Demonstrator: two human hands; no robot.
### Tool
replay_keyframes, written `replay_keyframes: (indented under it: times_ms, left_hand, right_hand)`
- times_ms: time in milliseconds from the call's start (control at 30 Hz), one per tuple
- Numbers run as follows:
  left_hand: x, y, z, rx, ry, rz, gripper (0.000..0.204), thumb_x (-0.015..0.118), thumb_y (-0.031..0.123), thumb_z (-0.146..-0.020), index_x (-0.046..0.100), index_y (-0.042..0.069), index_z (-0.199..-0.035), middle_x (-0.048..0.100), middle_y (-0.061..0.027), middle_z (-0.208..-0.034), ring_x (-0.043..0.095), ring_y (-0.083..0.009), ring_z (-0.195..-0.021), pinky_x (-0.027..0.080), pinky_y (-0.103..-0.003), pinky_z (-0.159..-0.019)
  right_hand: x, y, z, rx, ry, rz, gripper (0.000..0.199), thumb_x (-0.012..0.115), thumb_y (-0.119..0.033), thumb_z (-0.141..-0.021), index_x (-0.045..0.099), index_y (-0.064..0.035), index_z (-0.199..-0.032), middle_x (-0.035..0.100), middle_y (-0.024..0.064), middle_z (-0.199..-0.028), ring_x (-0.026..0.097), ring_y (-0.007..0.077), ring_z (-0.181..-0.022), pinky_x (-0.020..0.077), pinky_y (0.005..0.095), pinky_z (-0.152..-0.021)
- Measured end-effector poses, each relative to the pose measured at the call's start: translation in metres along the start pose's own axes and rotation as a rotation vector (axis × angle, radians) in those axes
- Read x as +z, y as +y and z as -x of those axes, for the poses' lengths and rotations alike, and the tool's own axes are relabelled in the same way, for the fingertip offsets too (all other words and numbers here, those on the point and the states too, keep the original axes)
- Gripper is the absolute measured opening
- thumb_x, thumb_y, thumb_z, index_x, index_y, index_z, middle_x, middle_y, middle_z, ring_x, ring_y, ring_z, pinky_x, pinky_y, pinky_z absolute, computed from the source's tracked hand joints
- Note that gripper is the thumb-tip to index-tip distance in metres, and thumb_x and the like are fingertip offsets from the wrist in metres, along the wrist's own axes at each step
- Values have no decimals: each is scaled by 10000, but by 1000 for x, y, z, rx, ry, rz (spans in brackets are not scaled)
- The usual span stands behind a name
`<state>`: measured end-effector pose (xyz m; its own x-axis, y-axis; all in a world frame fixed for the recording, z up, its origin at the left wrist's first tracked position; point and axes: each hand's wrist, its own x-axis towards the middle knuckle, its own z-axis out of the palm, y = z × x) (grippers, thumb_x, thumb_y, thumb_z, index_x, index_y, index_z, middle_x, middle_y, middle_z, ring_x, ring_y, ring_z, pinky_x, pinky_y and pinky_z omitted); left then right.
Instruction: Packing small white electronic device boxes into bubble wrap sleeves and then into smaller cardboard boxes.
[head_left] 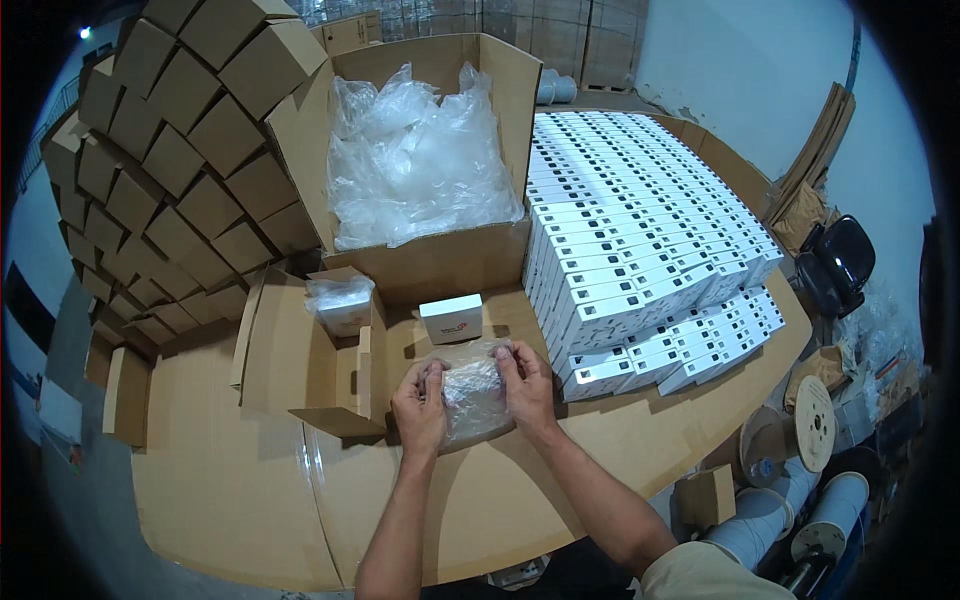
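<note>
My left hand (420, 410) and my right hand (528, 388) grip the two sides of a clear bubble wrap bag (472, 398), thumbs on top. The bag is spread between them just above the cardboard-covered table; whether anything lies inside it I cannot tell. Right behind the bag stands a small white box (452, 322) with a red mark on its front. To the left of my left hand is an open cardboard carton (335, 395). Inside it, toward the back, sits a white box wrapped in clear bubble wrap (345, 305).
A large open carton (430, 265) at the back is heaped with clear bubble bags (420, 160). Rows of stacked white boxes (640, 250) fill the right side. Brown cartons (180, 150) are piled at left. Cable spools (815, 425) stand on the floor at right.
</note>
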<state>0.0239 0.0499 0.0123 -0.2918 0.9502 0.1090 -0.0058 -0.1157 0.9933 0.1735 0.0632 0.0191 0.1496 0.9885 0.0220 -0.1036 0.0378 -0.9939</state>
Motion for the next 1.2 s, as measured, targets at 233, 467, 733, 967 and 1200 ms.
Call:
replay_keyframes:
  times_ms: [233,467,733,967,1200]
  left_hand:
    - [0,19,5,-15,-58,-137,274,555,247,-1049,679,15,-975,577,34,-799,495,-44,-730,413,-220,-616]
    - [1,-4,-2,189,115,-98,282,525,246,-1058,660,14,-972,589,-9,-781,519,-49,-729,434,-235,-624]
    - [8,6,-1,85,164,40,244,558,241,-1046,641,19,-985,596,27,-800,502,-54,-721,419,-231,-639]
    - [0,-6,1,-88,-5,-8,236,585,232,-1033,642,12,-969,617,20,-807,524,-54,-745,438,-233,-663]
    - [4,1,1,102,87,-37,282,521,243,-1056,606,11,-918,585,12,-783,517,-65,-727,443,-246,-657]
  right_hand:
    - [2,-4,-5,-34,46,-268,178,574,-228,-1031,638,-62,-1024,596,-38,-805,538,40,-726,457,218,-670]
    - [4,8,4,-175,-8,260,283,534,-262,-1038,585,-16,-907,597,78,-740,538,159,-679,462,334,-653]
    - [2,7,5,-232,80,373,299,497,-260,-1047,569,-10,-899,598,154,-749,544,282,-671,465,378,-664]
    - [3,5,4,-121,-17,211,217,639,-227,-999,617,-30,-910,600,-19,-735,519,68,-629,438,248,-569]
    - [-3,1,3,5,-181,118,218,668,-195,-983,664,-13,-863,628,-24,-727,533,33,-609,425,217,-527]
